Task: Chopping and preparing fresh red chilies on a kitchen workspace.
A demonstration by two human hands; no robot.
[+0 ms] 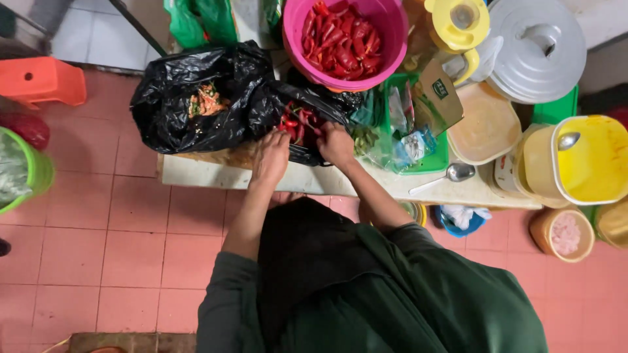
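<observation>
Near the centre of the frame, the left hand (271,157) and the right hand (335,144) both reached into an open black plastic bag (288,108) of red chilli peppers (294,121) lying on the pale table (216,175). Whether either hand pinched a pepper could not be told; the fingers curled downward. Above, at the top centre, a round pink plastic bowl (386,39) held more cut red chillies (340,39). A metal spoon (448,175) lay right of the hands.

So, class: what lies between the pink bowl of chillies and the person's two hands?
In the head view, a black bag holding red chillies lies between the pink bowl and both hands, left and right, which reach into it.
</observation>
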